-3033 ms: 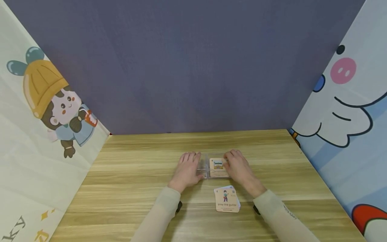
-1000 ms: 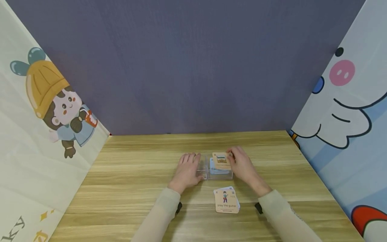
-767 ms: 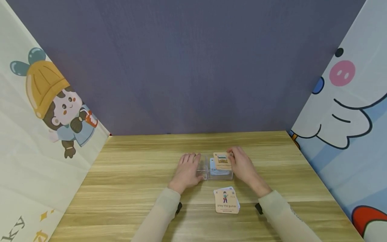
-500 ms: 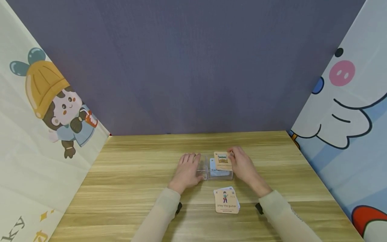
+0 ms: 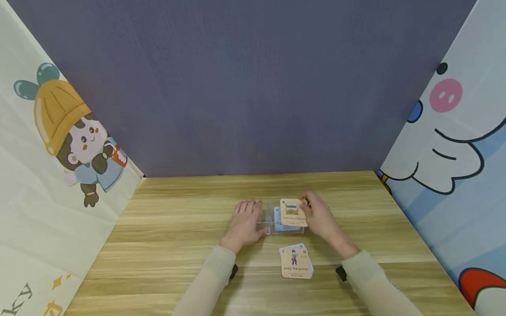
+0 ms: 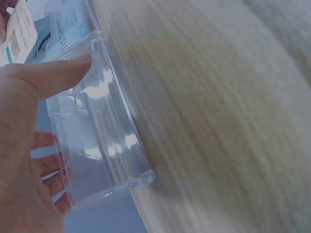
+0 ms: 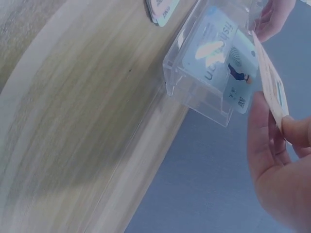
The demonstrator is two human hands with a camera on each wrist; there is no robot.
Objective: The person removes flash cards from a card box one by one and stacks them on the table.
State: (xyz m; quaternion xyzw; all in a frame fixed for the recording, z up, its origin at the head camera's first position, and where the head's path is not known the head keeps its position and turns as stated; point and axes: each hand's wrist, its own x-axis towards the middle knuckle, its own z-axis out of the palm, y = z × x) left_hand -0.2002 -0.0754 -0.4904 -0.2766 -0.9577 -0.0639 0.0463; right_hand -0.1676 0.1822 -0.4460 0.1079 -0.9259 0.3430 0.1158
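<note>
A clear plastic box (image 6: pixel 109 145) with two compartments sits on the table. My left hand (image 5: pixel 244 223) holds its left part, thumb (image 6: pixel 63 76) over the near side and fingers at the far side. Between thumb and fingers, my right hand (image 5: pixel 321 219) pinches the right edge of a beige picture card (image 5: pixel 291 215), tilted above the right compartment. Inside that compartment lies a light blue card (image 7: pixel 211 46) lettered "fisherman", partly covered by the beige card in the head view. The left compartment is mostly hidden by my hand in the head view.
A small stack of cards (image 5: pixel 295 265), topped by a beige "play the guitar" card, lies on the wooden table (image 5: pixel 178 245) in front of the box. A dark panel (image 5: pixel 253 87) rises behind the table, with cartoon-printed sheets at both sides.
My right hand has lifted the beige card out of the right compartment, uncovering the blue card, and has since turned it flatter with its printing more visible. My left hand stays on the box.
</note>
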